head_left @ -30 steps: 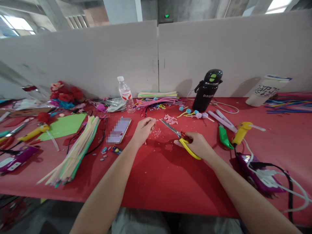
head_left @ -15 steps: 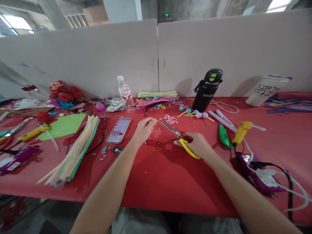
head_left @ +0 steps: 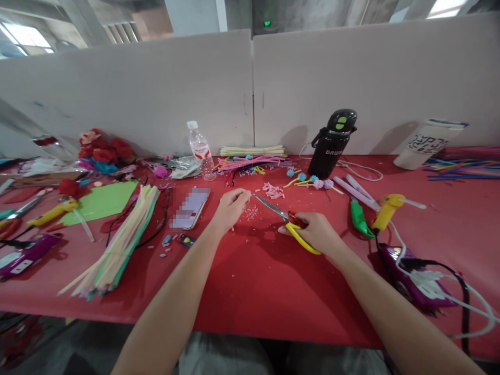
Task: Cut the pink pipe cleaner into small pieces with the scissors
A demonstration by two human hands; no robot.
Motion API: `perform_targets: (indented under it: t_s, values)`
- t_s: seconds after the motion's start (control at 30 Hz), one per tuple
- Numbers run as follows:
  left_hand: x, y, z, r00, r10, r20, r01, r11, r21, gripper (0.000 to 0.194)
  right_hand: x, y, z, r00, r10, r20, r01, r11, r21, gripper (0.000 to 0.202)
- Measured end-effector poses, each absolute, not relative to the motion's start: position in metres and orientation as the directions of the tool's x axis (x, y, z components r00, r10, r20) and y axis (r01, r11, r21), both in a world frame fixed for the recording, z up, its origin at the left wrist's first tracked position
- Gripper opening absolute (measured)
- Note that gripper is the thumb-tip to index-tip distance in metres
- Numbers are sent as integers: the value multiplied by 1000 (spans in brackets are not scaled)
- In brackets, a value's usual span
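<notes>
My right hand [head_left: 312,229] is closed around the handles of scissors [head_left: 276,209] with red and yellow grips; the blades point left. Their tips come close to the fingertips of my left hand [head_left: 233,204], which is pinched. Whatever my left fingers hold is too small to make out. Just behind the blades lies a small pile of short pink pieces [head_left: 273,191]. Tiny pale scraps [head_left: 252,212] are scattered on the red table [head_left: 250,291] below the fingertips.
Left of my left hand are a phone [head_left: 191,208] and a bundle of pale strips [head_left: 119,245]. Behind stand a clear bottle [head_left: 201,151] and a black flask [head_left: 332,146]. On the right are a yellow glue gun [head_left: 386,212] and a purple power strip [head_left: 414,281] with cables.
The scissor tips have moved slightly left, nearer to my left fingertips, and the pink bit seen there before hardly shows. My arms have barely moved.
</notes>
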State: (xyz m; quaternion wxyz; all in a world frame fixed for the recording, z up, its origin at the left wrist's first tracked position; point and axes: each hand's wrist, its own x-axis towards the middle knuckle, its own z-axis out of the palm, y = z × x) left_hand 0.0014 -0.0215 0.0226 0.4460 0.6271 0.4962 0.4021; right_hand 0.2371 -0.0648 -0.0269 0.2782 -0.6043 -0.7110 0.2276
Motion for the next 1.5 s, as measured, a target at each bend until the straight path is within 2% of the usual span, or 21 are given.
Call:
perform_targets:
  t_s: [0.27,0.47,0.97,1.33,1.5]
  values:
    - [2,-19,22,181,977,115,112,-137,984,29,236,-66,-27,-109,985,135,719,171,-674,55]
    - [2,-22,25,186,981,49,148,-78,986,31,235,-66,-26,-117,985,129,718,174,-674,54]
    - [1,-24,28,205,979,6,186,-45,981,33,237,-66,-27,-127,985,115,717,171,-675,52]
    - [2,-22,26,213,976,47,173,-85,981,28,236,-65,-25,-103,988,116,732,154,-663,58]
    - [-3,-17,19,204,973,108,181,-146,973,28,235,-68,-20,-90,987,131,699,157,-697,55]
